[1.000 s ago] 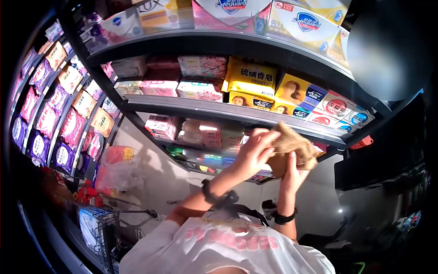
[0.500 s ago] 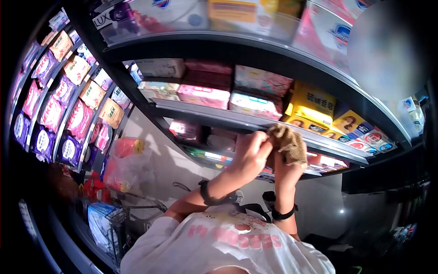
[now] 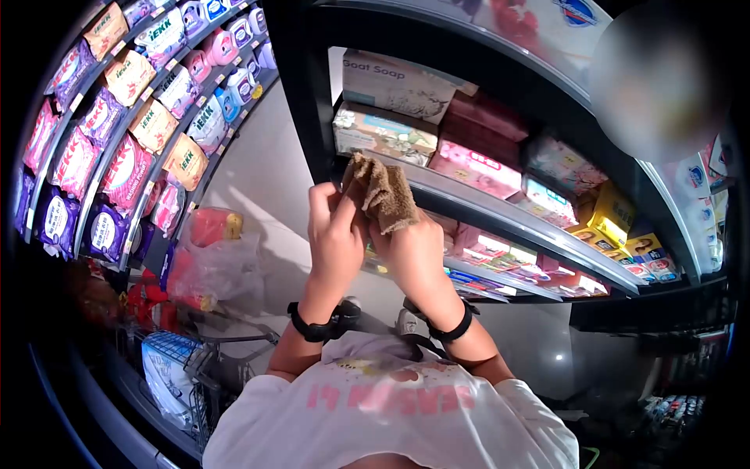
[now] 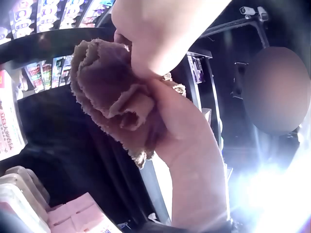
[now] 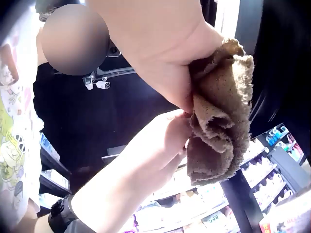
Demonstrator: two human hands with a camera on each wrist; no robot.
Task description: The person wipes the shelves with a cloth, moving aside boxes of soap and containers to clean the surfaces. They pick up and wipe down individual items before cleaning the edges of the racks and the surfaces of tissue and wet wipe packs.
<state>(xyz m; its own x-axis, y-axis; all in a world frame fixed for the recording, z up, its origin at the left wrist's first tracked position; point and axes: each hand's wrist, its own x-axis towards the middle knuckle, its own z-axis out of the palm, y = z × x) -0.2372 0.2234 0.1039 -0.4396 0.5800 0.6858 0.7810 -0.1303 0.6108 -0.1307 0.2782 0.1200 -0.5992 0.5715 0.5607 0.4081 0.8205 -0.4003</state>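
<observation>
Cloth [image 3: 388,199], brown, one piece: gripped jointly by left hand [image 3: 336,234] and right hand [image 3: 412,246], both raised in front of the shirt [image 3: 375,426] and held close together, near the near corner of a shelf unit. Its left side is pinched by bent fingers of the left hand; its lower right side is grasped by the right hand, whose fingertips are mostly hidden by the folds. Forearms are angled inward; a black strap [image 3: 308,332] is worn on each wrist.

Material: thick, nappy pile, creased into loose ridges. In the right wrist view a ragged, frayed edge and a rolled inner fold are shown.

Shirt: white, printed with pink lettering.

Shelf unit: black frame, finished with a grey edge strip [image 3: 508,222]. Cartons are stacked upon it, among them a pale box [image 3: 398,84] marked "Goat Soap", a pink box [image 3: 476,167] and a yellow pack [image 3: 613,215].

Room: pale, glossy floor [image 3: 269,160], crossed by shadow. Curved racks at left are filled with plump pouches [image 3: 129,173]. Below them are placed a clear plastic bag [image 3: 226,273] and a wire cart [image 3: 183,348]. In the left wrist view, the lower right is whitened by glare.
</observation>
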